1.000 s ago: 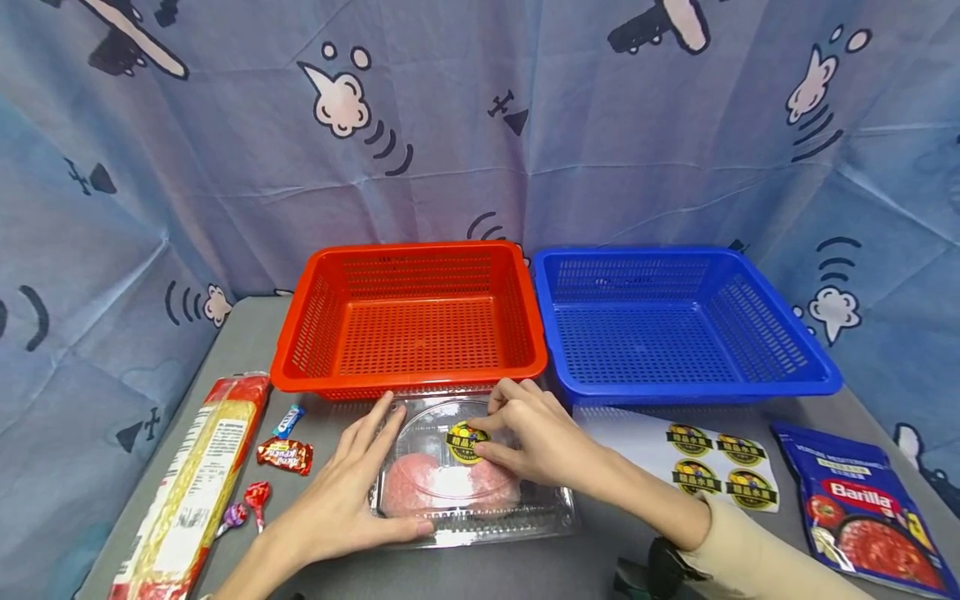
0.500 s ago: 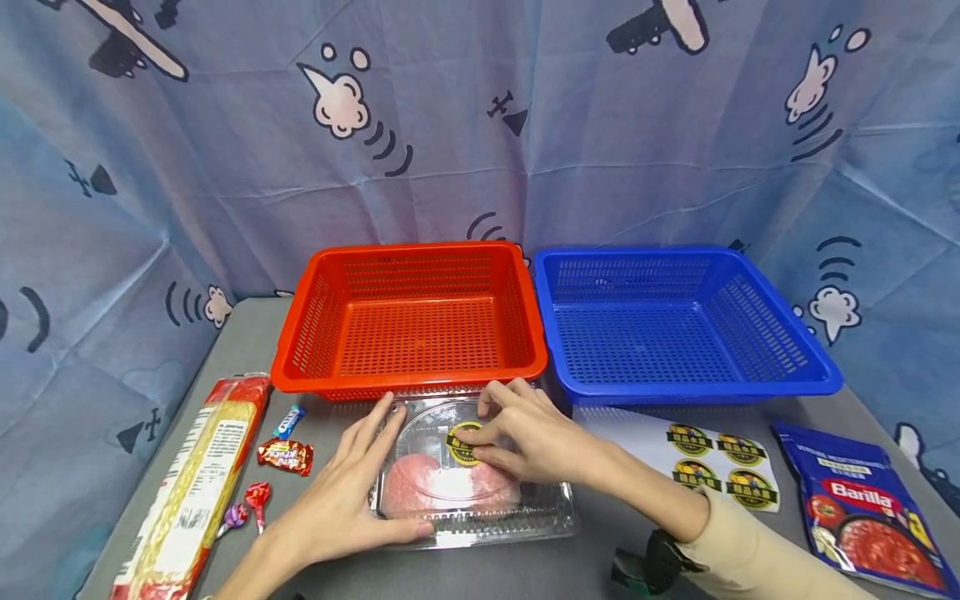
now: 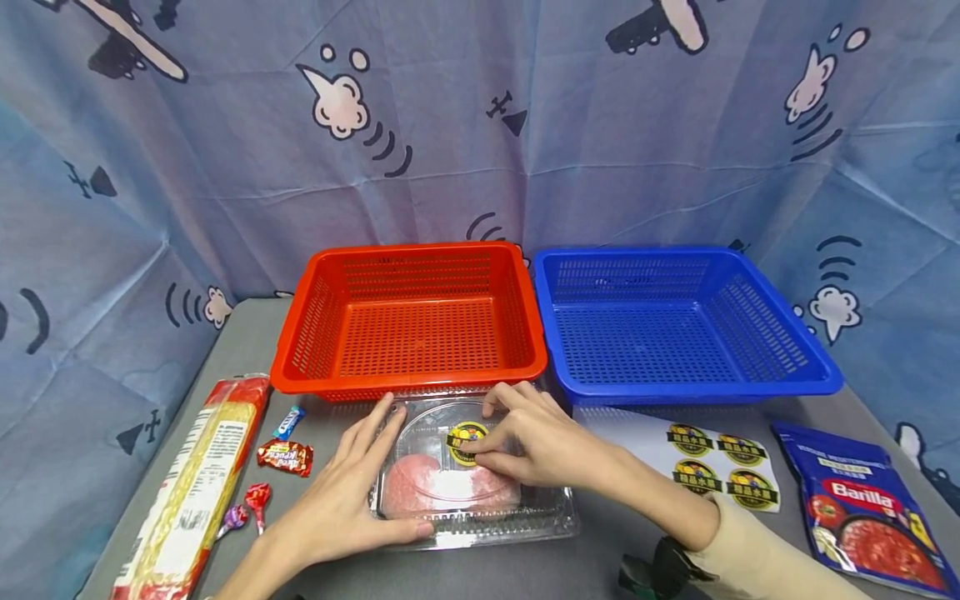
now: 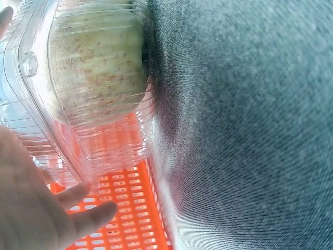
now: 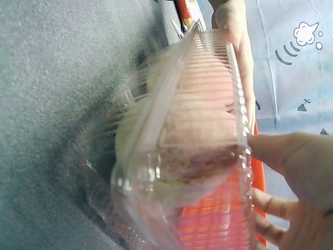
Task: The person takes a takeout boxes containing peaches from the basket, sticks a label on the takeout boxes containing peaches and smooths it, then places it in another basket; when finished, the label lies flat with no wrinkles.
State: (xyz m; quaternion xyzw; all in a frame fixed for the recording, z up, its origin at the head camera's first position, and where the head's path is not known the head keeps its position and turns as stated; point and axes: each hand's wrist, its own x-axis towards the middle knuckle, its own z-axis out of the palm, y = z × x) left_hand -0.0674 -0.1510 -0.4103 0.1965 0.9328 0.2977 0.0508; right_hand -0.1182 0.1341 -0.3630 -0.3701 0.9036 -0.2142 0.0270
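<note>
A clear plastic clamshell box (image 3: pixel 525 527) lies lid-up in front of the red basket, with pinkish round fruits (image 3: pixel 411 486) inside. On its lid is a round black-and-yellow sticker (image 3: pixel 463 435). My left hand (image 3: pixel 337 504) rests along the box's left side, its fingers spread and nearly straight, the thumb at the front edge. Over the lid, my right hand (image 3: pixel 536 437) touches the sticker with bent index finger and thumb. The left wrist view shows a pale green, red-speckled fruit (image 4: pixel 99 62) through the box wall. The right fingertips' contact is partly hidden in the right wrist view.
Behind the box stand a red basket (image 3: pixel 408 387) and a blue basket (image 3: pixel 697 387). A sticker sheet (image 3: pixel 637 446) and a Barilla pouch (image 3: pixel 862 508) lie right. Left are a noodle pack (image 3: pixel 191 492), wrapped candies (image 3: pixel 285 457) and lollipops (image 3: pixel 257 496).
My right fingertips have shifted over the sticker, first left across it, then slightly back right, uncovering more of it. My left hand and the box have stayed in place.
</note>
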